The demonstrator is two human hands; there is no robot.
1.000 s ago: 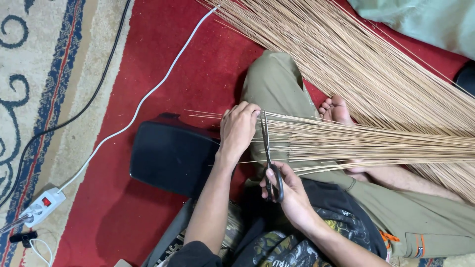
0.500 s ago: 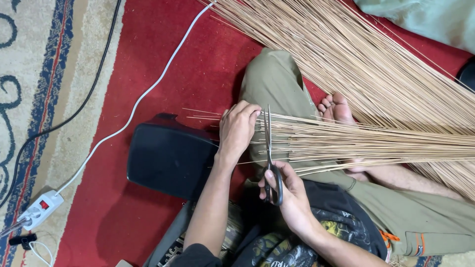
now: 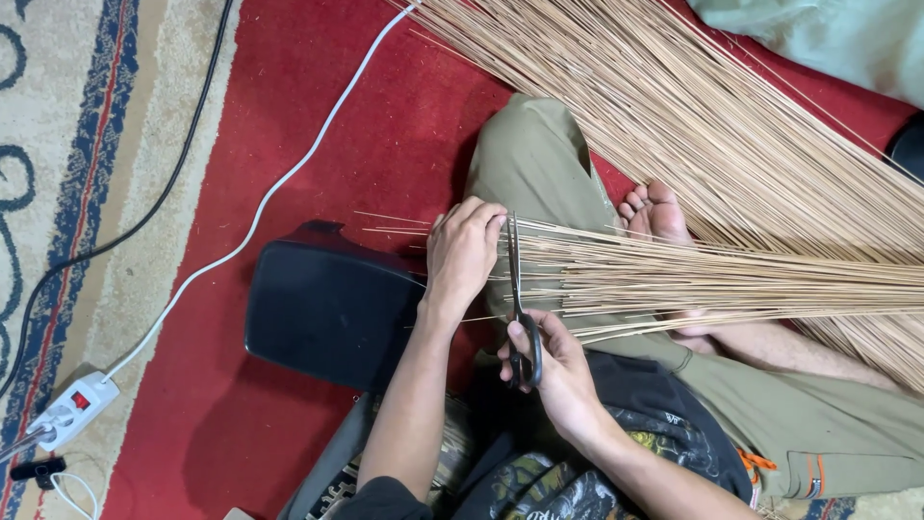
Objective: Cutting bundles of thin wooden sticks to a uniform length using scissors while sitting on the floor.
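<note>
Thin tan sticks (image 3: 712, 274) pinched by left hand (image 3: 462, 252), right hand (image 3: 558, 371) gripping black scissors (image 3: 518, 299).

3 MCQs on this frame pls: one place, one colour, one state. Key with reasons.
1. Where is the bundle of thin tan sticks gripped?
A) under the left hand
B) on the power strip
C) inside the black case

2. What colour is the carpet under the black rectangular case?
A) green
B) red
C) yellow

3. The black-handled scissors are:
A) lying on the floor
B) held in the right hand
C) hanging from a cord

Key: 1 A, left hand presses the sticks; 2 B, red carpet surrounds the case; 3 B, right hand fingers fill the handles.
</note>
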